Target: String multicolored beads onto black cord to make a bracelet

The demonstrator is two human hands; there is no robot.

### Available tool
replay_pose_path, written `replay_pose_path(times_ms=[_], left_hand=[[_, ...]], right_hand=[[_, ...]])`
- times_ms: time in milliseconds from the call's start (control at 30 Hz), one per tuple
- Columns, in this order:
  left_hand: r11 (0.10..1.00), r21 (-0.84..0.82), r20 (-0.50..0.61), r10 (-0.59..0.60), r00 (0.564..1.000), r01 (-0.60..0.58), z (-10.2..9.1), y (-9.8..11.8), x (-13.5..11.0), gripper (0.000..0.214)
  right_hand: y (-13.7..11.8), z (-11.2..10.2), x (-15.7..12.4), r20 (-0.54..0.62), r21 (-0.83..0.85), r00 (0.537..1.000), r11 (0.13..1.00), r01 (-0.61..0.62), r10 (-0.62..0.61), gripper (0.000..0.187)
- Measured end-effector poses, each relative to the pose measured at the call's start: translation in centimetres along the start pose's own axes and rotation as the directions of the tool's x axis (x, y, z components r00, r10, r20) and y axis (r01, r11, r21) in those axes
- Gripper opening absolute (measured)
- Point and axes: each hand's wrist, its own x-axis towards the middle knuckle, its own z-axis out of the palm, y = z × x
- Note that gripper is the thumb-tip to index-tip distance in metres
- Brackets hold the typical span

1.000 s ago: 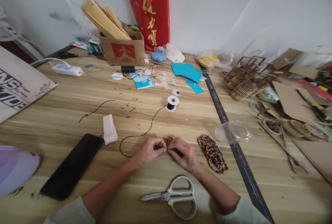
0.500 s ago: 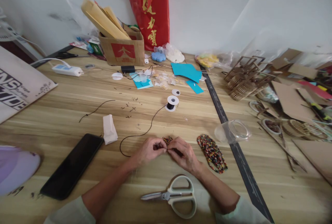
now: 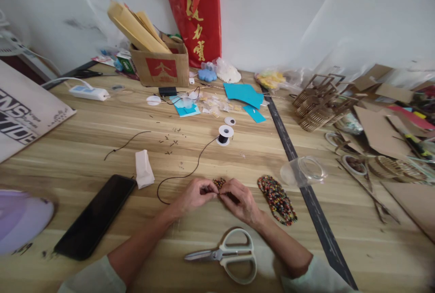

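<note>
My left hand [image 3: 197,194] and my right hand [image 3: 240,200] meet at the fingertips low in the middle, both closed in a pinch. A thin black cord [image 3: 183,177] curves from a white spool [image 3: 225,135] round to my left wrist, where it goes out of sight; its end seems to be between the fingertips, though very small there. Right behind the fingers lies a small bunch of multicoloured beads [image 3: 219,182], partly hidden by my hands. Strings of similar beads [image 3: 277,200] lie in a heap right of my right hand. White-handled scissors [image 3: 226,255] rest nearer me, blades pointing left.
A black phone [image 3: 95,217] and a folded white paper [image 3: 144,169] lie on the left. Short black cord scraps [image 3: 169,141] are scattered behind my hands. A clear plastic container [image 3: 304,170] stands right. Farther back are a cardboard box [image 3: 163,69], blue cards [image 3: 243,94] and small woven baskets [image 3: 314,107].
Hardly anything differs. Both hands keep their pinch in the same place, and the view has shifted very slightly.
</note>
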Motion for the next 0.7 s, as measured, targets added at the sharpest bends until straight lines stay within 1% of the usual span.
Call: replay_pose_path(times_ms=[167, 433, 700], left_hand=[[1.000, -0.031, -0.011, 0.003, 1.000, -0.003, 0.05, 0.26, -0.04, 0.008], [0.999, -0.030, -0.015, 0.013, 1.000, -0.013, 0.18, 0.26, 0.09, 0.004], [0.998, 0.025, -0.016, 0.062, 0.998, -0.061, 0.15, -0.36, 0.01, 0.004]], right_hand=[[0.06, 0.01, 0.00, 0.013, 0.013, 1.000, 1.000, 0.004, -0.004, 0.007], [-0.13, -0.06, -0.08, 0.022, 0.001, 1.000, 1.000, 0.015, -0.015, 0.007], [-0.58, -0.15, 0.21, 0.022, -0.034, 0.999, 0.999, 0.041, -0.040, 0.008]])
